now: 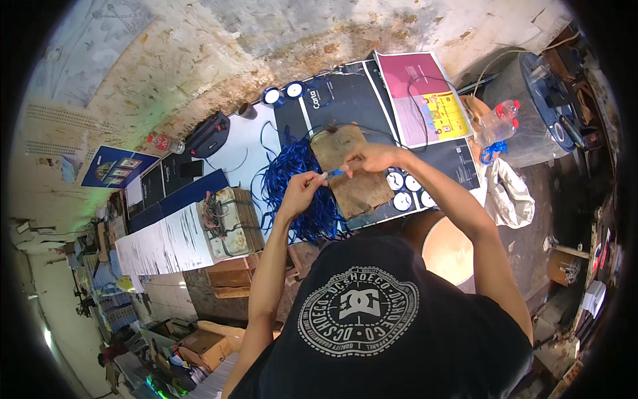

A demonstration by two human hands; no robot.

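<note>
A short piece of blue ribbon [336, 172] stretches between my two hands above the worktable. My left hand [306, 190] is closed in a pinch on its left end, over the edge of a big tangled pile of shiny blue ribbons [290, 166]. The other end meets the closed fingers of my right hand [372, 158]. Beneath my right hand lies a worn brown cardboard sheet [362, 195], bent across its middle. Just right of the cardboard are several round white pieces with dark marks [403, 201]; their kind is too small to tell.
Rolls of blue tape [272, 96] stand by the wall, near a dark cup [247, 111] and a black bag [207, 133]. A bundled stack of boards [232, 223] sits at left. Plastic bottles [497, 125] rest beside a grey drum [528, 106]. A round stool [448, 251] is near my right elbow.
</note>
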